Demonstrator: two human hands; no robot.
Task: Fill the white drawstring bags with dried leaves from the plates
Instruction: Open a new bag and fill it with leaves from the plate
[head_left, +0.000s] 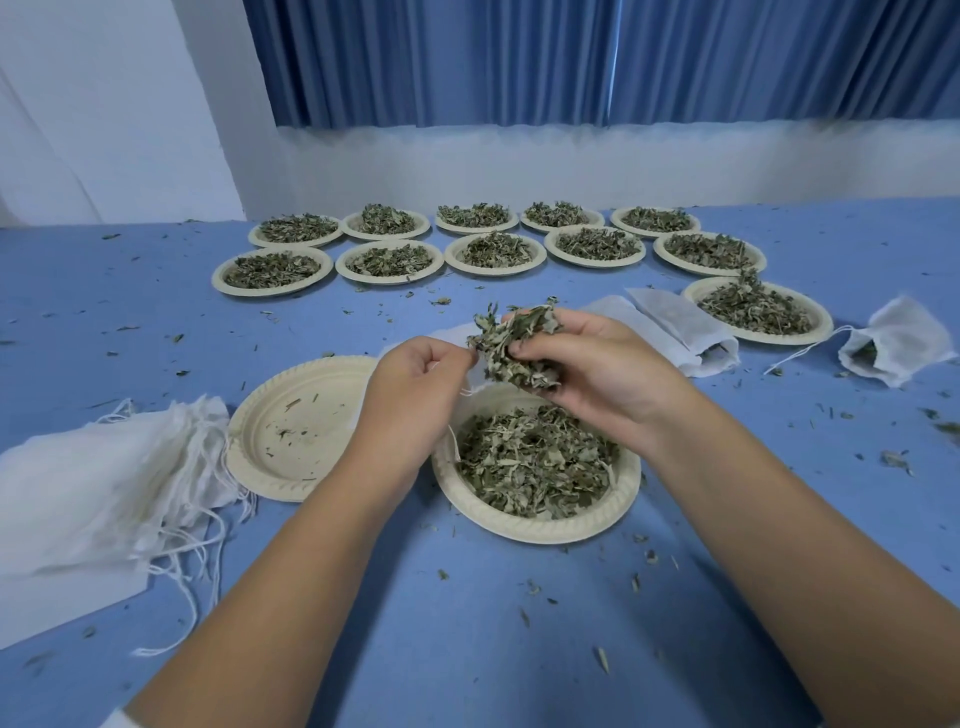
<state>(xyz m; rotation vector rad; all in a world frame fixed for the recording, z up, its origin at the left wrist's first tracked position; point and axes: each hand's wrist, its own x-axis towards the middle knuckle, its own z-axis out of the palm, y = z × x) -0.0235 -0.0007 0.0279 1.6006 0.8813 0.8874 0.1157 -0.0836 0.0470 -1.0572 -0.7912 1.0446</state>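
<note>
**Blue desk, a fistful of leaves above the near plate**

Behind the desk (467, 623) a pleated blue curtain (571, 62) is hanging over a white wall. Close to the person, the right hand (597, 364) is hovering above the near plate (519, 531). Its fingers (563, 382) are curling round a clump of dried leaves (514, 343). The clump is sitting against the palm and bulging out past the fingertips toward the left, with loose ends poking upward.

The left hand (415, 384) is working just beside it. Thumb and forefinger are pinching together right at the clump's edge, gripping what looks like the rim of a white drawstring bag (449, 335). Most of that bag is hiding behind both hands; a strip of cloth is showing beyond the knuckles and a bit of string is dangling below. I cannot tell how the bag's mouth is standing.

The near plate is carrying a loose heap of leaves. To its left a second plate (291, 431) is holding only crumbs, and a stack of white bags (104, 483) is lying against its far side, strings trailing.

Off to the right, one stuffed bag (680, 332) is leaning by another leaf-laden plate (826, 326). A further bag (898, 338) is lying well apart from it. Two rows of heaped plates (221, 278) are waiting near the wall, and leaf bits (602, 660) are littering the blue surface.
</note>
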